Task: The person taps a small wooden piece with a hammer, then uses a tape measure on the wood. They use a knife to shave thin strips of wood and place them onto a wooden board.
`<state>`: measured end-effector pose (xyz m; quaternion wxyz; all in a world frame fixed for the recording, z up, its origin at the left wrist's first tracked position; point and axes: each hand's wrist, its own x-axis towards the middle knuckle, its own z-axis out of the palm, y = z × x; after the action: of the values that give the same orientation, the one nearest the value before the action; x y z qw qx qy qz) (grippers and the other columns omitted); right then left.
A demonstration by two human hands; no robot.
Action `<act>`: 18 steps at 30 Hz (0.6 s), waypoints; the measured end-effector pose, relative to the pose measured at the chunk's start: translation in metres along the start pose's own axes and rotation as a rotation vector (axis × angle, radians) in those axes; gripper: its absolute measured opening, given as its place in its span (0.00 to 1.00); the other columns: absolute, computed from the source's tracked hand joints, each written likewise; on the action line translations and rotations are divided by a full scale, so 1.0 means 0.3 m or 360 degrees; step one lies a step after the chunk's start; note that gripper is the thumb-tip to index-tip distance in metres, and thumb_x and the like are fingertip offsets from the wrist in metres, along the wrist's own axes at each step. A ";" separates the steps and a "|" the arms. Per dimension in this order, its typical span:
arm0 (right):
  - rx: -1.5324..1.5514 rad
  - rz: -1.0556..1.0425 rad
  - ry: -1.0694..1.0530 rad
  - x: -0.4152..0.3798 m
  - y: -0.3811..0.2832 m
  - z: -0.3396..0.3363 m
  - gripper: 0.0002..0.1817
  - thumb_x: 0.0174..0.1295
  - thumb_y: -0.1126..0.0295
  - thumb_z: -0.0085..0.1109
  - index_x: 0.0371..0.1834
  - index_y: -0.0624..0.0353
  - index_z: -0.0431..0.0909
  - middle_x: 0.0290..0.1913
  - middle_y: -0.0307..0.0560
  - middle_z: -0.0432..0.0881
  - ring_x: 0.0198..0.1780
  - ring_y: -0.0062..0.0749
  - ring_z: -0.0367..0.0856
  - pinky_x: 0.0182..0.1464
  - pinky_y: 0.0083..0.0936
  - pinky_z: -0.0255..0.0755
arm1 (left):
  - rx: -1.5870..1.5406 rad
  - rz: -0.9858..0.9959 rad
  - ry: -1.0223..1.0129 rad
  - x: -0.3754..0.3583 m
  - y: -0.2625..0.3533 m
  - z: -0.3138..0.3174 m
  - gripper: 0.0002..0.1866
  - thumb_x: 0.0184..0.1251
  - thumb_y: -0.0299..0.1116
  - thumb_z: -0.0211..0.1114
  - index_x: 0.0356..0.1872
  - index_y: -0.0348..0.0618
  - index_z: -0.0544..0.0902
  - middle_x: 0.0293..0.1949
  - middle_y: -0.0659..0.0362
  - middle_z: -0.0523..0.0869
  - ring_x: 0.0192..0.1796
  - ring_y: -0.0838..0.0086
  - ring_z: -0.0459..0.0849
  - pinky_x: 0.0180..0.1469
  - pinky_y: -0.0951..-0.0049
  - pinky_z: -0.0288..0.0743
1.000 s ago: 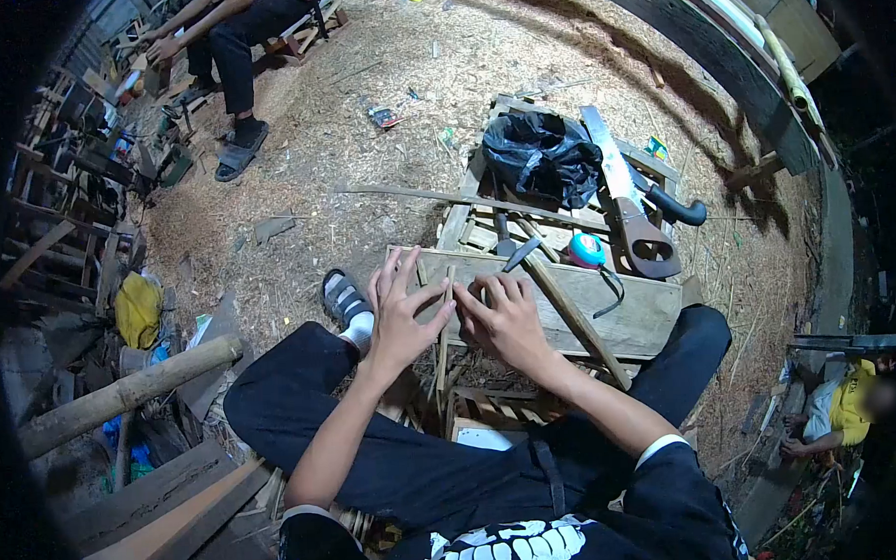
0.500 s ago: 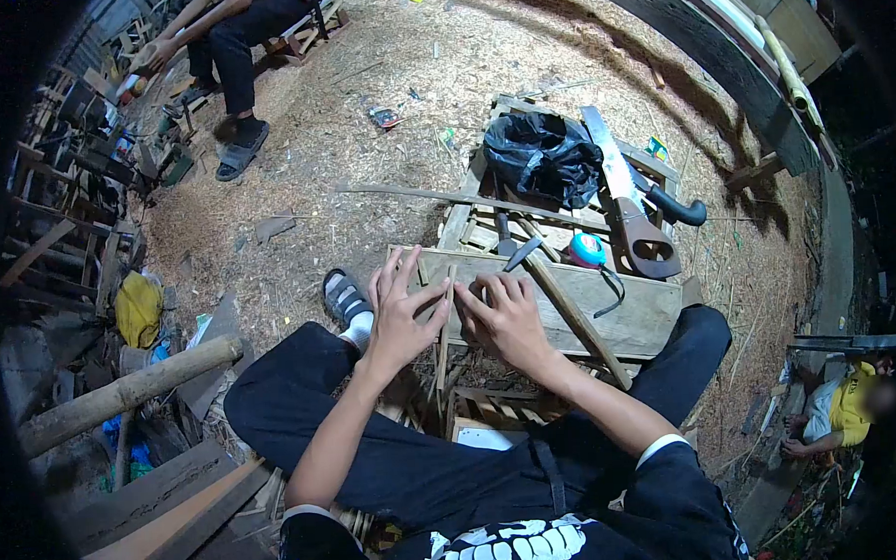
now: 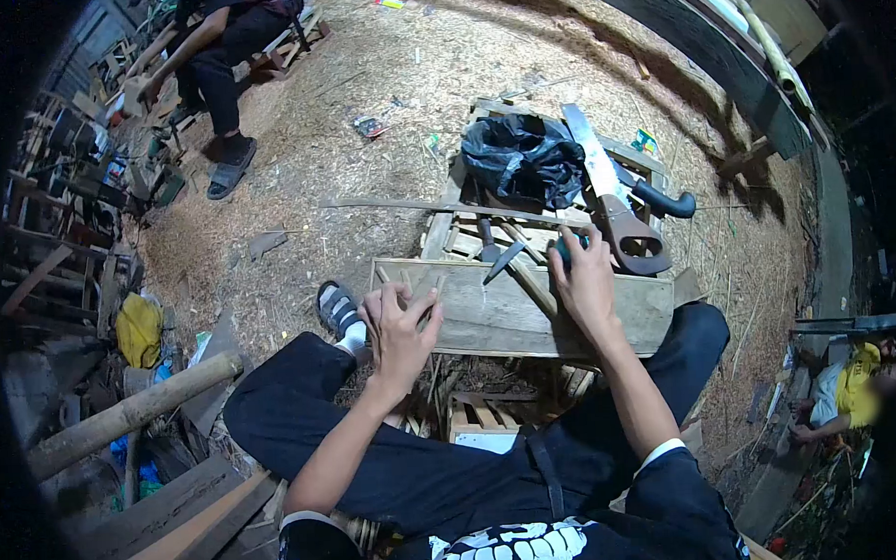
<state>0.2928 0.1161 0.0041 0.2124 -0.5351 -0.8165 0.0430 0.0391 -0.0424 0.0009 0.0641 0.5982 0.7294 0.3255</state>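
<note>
My left hand is over the left end of a wooden board, its fingers curled round a thin wooden strip. Other short strip ends poke up beside its fingers. On the board's right half, my right hand is closed over a teal tape measure, mostly hidden by the fingers. Between the hands lies a hammer, its wooden handle slanting toward my right wrist. Just behind it is a dark-handled tool whose kind I cannot make out.
Past the board, a slatted wooden frame bears a black plastic bag, a handsaw and a dark curved handle. A seated person is at upper left, another person at far right. A bamboo pole juts in from the left.
My right hand has left the strip, moved right and closed over the tape measure. My left hand has moved slightly down, its fingers more curled. The view has shifted a little.
</note>
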 end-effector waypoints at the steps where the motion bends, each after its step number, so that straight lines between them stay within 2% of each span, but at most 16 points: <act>1: 0.0068 0.0063 -0.0045 0.001 -0.001 -0.001 0.22 0.69 0.65 0.68 0.65 0.59 0.82 0.62 0.64 0.76 0.58 0.60 0.79 0.58 0.50 0.77 | 0.0180 0.0074 0.0015 0.003 0.013 -0.001 0.12 0.64 0.34 0.76 0.47 0.46 0.94 0.48 0.54 0.87 0.55 0.58 0.81 0.56 0.52 0.69; 2: 0.0147 0.0050 -0.0047 0.010 0.009 -0.003 0.22 0.68 0.66 0.69 0.63 0.60 0.83 0.62 0.65 0.76 0.58 0.61 0.79 0.59 0.50 0.77 | 0.0184 0.0080 0.0006 0.006 0.012 0.008 0.12 0.64 0.34 0.76 0.47 0.46 0.94 0.48 0.54 0.87 0.55 0.58 0.81 0.56 0.52 0.69; 4: 0.0238 0.0048 -0.0048 0.020 0.009 -0.016 0.21 0.67 0.67 0.69 0.62 0.61 0.83 0.62 0.66 0.76 0.58 0.61 0.80 0.59 0.49 0.78 | 0.0008 -0.0008 -0.0087 0.014 0.005 0.019 0.10 0.66 0.33 0.75 0.46 0.44 0.93 0.39 0.55 0.89 0.45 0.59 0.85 0.48 0.57 0.71; 5: 0.0382 0.0086 -0.0011 0.024 0.005 -0.027 0.21 0.66 0.69 0.67 0.61 0.62 0.84 0.62 0.66 0.77 0.58 0.61 0.81 0.59 0.50 0.78 | 0.0018 -0.0004 -0.0090 0.012 0.004 0.020 0.10 0.66 0.33 0.75 0.46 0.44 0.93 0.39 0.55 0.89 0.45 0.59 0.85 0.48 0.57 0.71; 7: 0.0536 0.0111 0.0026 0.044 -0.037 -0.079 0.20 0.66 0.70 0.65 0.60 0.63 0.84 0.61 0.66 0.77 0.57 0.61 0.81 0.60 0.50 0.78 | -0.0013 0.0004 -0.0049 0.017 0.011 0.012 0.11 0.67 0.33 0.74 0.47 0.44 0.93 0.35 0.53 0.89 0.37 0.57 0.87 0.44 0.59 0.74; 9: 0.0920 0.0113 0.0254 0.042 -0.089 -0.149 0.19 0.68 0.72 0.58 0.60 0.64 0.83 0.59 0.66 0.77 0.56 0.60 0.82 0.60 0.49 0.78 | -0.0077 -0.0107 -0.0111 0.022 0.019 -0.001 0.11 0.68 0.34 0.74 0.48 0.43 0.93 0.36 0.52 0.90 0.37 0.55 0.88 0.44 0.58 0.75; 10: 0.0886 -0.0009 0.0289 0.036 -0.088 -0.156 0.19 0.72 0.69 0.52 0.60 0.64 0.83 0.57 0.65 0.78 0.58 0.59 0.82 0.62 0.48 0.77 | -0.0150 -0.0208 -0.0181 0.023 0.022 -0.004 0.11 0.69 0.34 0.74 0.48 0.42 0.93 0.37 0.51 0.91 0.37 0.54 0.89 0.43 0.57 0.77; 13: 0.1051 -0.0071 0.0118 -0.034 -0.110 -0.134 0.20 0.76 0.65 0.47 0.59 0.65 0.83 0.57 0.65 0.78 0.57 0.57 0.82 0.63 0.47 0.76 | -0.0215 -0.0297 -0.0175 0.027 0.032 -0.008 0.11 0.70 0.35 0.73 0.48 0.41 0.93 0.38 0.48 0.90 0.38 0.51 0.90 0.40 0.54 0.80; 14: 0.1096 -0.0006 0.0022 -0.068 -0.125 -0.111 0.22 0.78 0.60 0.44 0.58 0.64 0.83 0.57 0.64 0.78 0.57 0.56 0.82 0.63 0.47 0.75 | -0.0208 -0.0300 -0.0165 0.026 0.036 -0.006 0.11 0.70 0.35 0.73 0.48 0.41 0.93 0.38 0.48 0.90 0.38 0.51 0.90 0.40 0.54 0.80; 16: 0.1234 0.0042 -0.0119 -0.098 -0.199 -0.114 0.17 0.76 0.63 0.54 0.56 0.63 0.83 0.57 0.62 0.78 0.58 0.54 0.82 0.63 0.45 0.76 | -0.0155 -0.0334 -0.0106 0.021 0.045 0.011 0.11 0.70 0.34 0.75 0.47 0.38 0.93 0.35 0.49 0.91 0.33 0.60 0.91 0.38 0.62 0.82; 18: 0.1232 0.0056 -0.0192 -0.124 -0.277 -0.114 0.18 0.69 0.64 0.65 0.57 0.63 0.82 0.57 0.60 0.77 0.58 0.54 0.81 0.63 0.45 0.76 | -0.0191 -0.0314 -0.0061 0.008 0.048 0.020 0.11 0.69 0.34 0.76 0.47 0.38 0.93 0.35 0.48 0.91 0.33 0.60 0.91 0.38 0.62 0.82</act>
<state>0.2476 0.0422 0.0486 0.3493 -0.4258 -0.7418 0.3827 0.0534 -0.0368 0.0048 0.1455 0.5248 0.7626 0.3491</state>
